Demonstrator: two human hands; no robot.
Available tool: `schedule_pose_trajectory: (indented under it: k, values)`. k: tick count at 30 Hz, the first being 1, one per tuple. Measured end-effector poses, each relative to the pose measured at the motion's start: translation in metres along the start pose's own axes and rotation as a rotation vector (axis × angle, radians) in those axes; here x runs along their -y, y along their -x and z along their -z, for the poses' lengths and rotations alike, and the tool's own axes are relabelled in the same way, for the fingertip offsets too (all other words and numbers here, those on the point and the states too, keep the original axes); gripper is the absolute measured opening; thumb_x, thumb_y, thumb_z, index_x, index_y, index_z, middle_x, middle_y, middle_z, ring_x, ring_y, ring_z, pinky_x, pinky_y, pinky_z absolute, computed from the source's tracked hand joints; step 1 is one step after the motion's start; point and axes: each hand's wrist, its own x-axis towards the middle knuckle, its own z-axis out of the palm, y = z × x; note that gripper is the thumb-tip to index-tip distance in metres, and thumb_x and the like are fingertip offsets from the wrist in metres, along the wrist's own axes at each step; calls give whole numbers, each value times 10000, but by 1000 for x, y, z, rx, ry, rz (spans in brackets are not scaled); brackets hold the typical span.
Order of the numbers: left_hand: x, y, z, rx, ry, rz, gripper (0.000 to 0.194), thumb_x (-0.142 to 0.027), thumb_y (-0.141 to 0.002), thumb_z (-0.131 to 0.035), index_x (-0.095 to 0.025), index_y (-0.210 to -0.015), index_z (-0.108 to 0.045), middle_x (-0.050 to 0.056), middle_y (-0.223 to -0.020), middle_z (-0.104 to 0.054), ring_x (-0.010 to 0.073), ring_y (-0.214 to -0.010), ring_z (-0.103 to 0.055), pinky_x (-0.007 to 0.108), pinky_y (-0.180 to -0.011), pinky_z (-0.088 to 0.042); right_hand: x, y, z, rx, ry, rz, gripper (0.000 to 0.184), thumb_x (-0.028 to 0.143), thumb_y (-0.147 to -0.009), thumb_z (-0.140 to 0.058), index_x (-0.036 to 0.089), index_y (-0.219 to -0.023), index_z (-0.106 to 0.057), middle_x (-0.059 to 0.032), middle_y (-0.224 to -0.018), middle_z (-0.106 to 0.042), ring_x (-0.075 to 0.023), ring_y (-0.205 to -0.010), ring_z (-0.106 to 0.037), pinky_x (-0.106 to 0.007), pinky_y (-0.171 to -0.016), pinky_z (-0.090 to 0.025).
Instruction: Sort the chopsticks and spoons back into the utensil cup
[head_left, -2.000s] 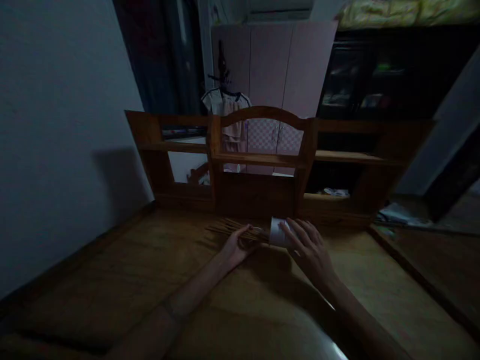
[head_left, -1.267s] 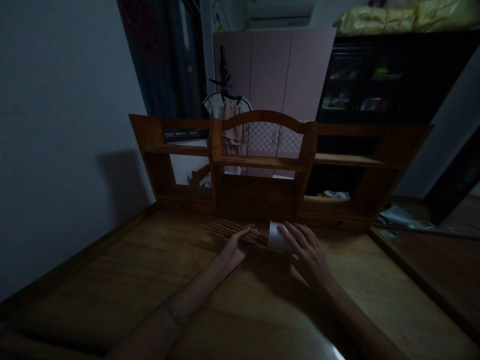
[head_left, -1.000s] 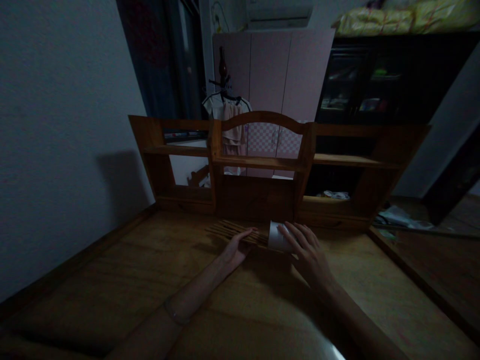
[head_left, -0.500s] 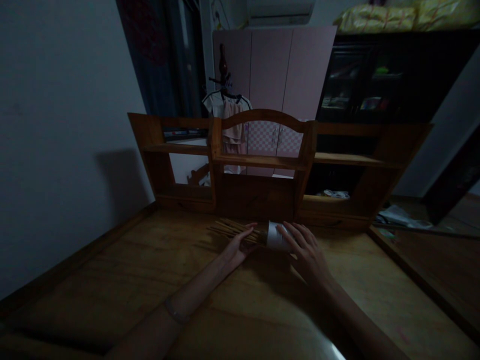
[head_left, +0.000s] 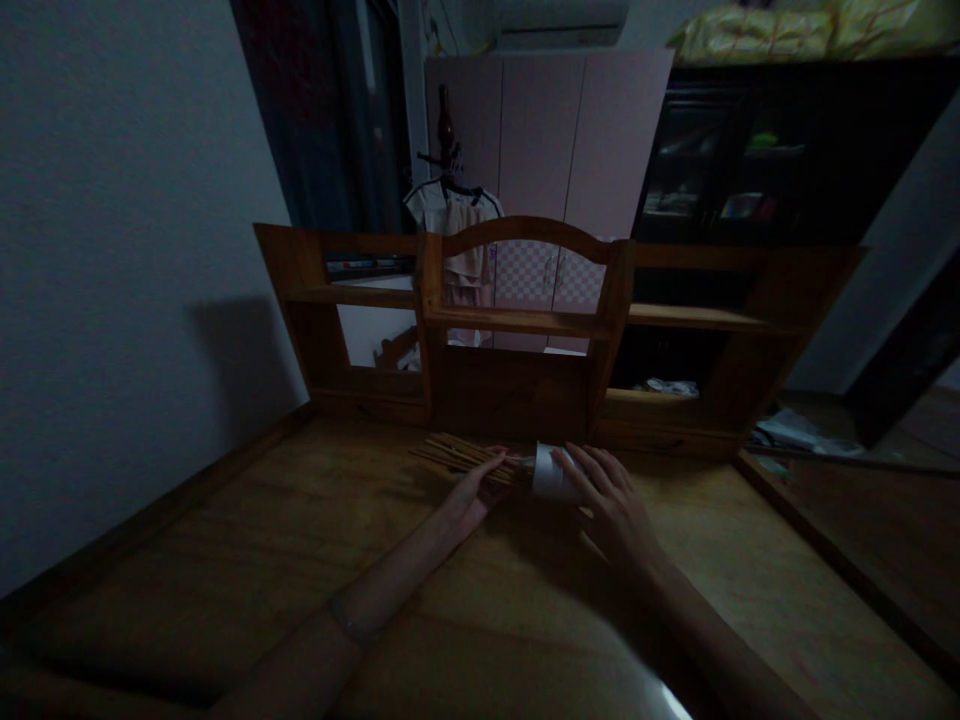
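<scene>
My left hand (head_left: pixel 474 497) is closed around a bundle of thin wooden sticks (head_left: pixel 448 453), which look like chopsticks. They lie sideways just above the wooden surface, their free ends fanned out to the left. The right ends of the sticks reach the mouth of a white cup (head_left: pixel 550 472); how far inside they go I cannot tell. That cup is tipped on its side, opening toward my left hand. My right hand (head_left: pixel 609 497) is wrapped over it from the right, hiding its base.
Behind my hands stands a wooden shelf unit (head_left: pixel 517 322) with several compartments, on the wooden surface (head_left: pixel 480 620). A white wall (head_left: pixel 135 300) borders the left. Beyond are a pink wardrobe (head_left: pixel 540 130), a dark cabinet (head_left: pixel 720 160) and clothes on a stand.
My left hand and the sticks have shifted slightly left, and more of the sticks shows between that hand and the cup. My right hand and the cup have hardly moved.
</scene>
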Motion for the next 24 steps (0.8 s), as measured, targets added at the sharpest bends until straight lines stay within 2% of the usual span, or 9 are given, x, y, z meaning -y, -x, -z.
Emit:
schedule_pose_trajectory:
  k: [6,16,21,24]
  values:
    - [3,-4,4,21,-20,-81,244,-130,-762,-721,-146,-1001,-671,72,-1028,-701,192,-901,-673,266,-768,-547,0,0,-2,-2,-16,-6,845,67,-760,-606,288,-1491,-244,-20,-1504,-329,-277,-1329,-327,-482,-1127,-283]
    - [0,0,1,26,-25,-54,220,-105,-757,-698,-105,-976,-687,98,-1077,-683,195,-938,-655,256,-782,-537,0,0,-3,-12,-24,-9,828,90,-778,-593,298,-1493,-233,-32,-1488,-359,-283,-1308,-362,-490,-1097,-323]
    - [1,-3,4,-85,8,-61,180,-74,-725,-713,-112,-895,-668,61,-912,-694,159,-788,-660,235,-700,-537,0,0,-2,-21,-19,3,819,103,-784,-587,296,-1495,-229,-45,-1482,-367,-292,-1292,-379,-501,-1077,-339]
    - [1,-3,2,-79,39,-122,204,-76,-726,-719,-130,-907,-641,46,-881,-681,157,-767,-655,244,-693,-536,-1,0,-3,-13,-16,-12,812,111,-787,-598,296,-1492,-239,-42,-1481,-368,-292,-1292,-376,-494,-1086,-329]
